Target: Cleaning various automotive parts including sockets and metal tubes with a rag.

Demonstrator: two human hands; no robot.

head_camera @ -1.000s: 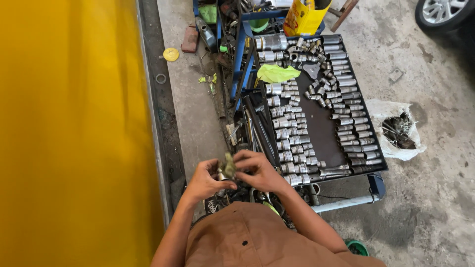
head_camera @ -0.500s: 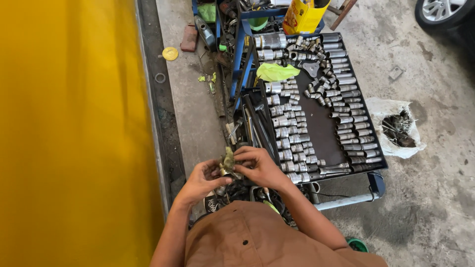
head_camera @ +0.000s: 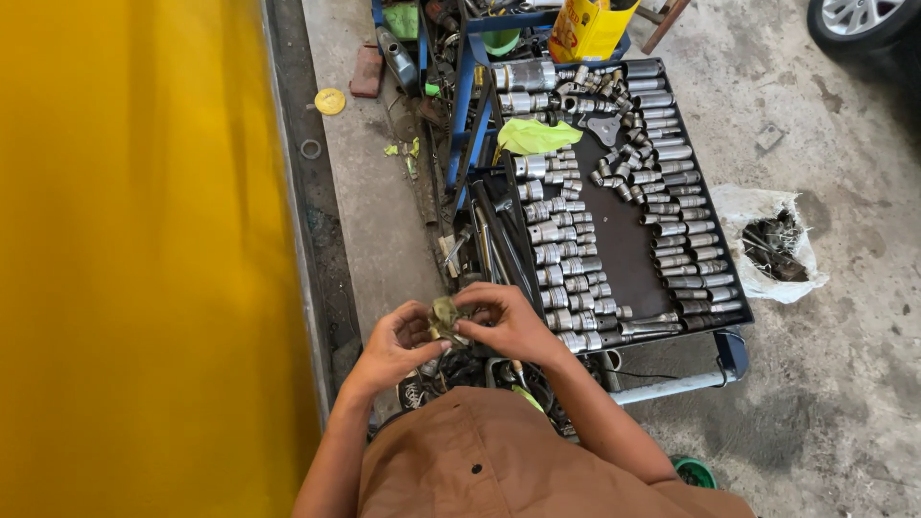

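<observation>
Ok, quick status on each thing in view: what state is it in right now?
Left hand: closed on the small greenish part.
Right hand: pinching the same part from the other side.
Socket tray: flat, rows of sockets lying on their sides.
Yellow-green cloth: crumpled on the tray.
White bag: open, dark scraps inside.
Yellow container: upright.

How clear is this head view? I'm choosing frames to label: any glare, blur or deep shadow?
Head view: even daylight and sharp focus on the sockets in the black tray; the small grimy part between the left hand and right hand is too small to make out; the yellow panel is flat and featureless; soft shadows only, no glare.
</observation>
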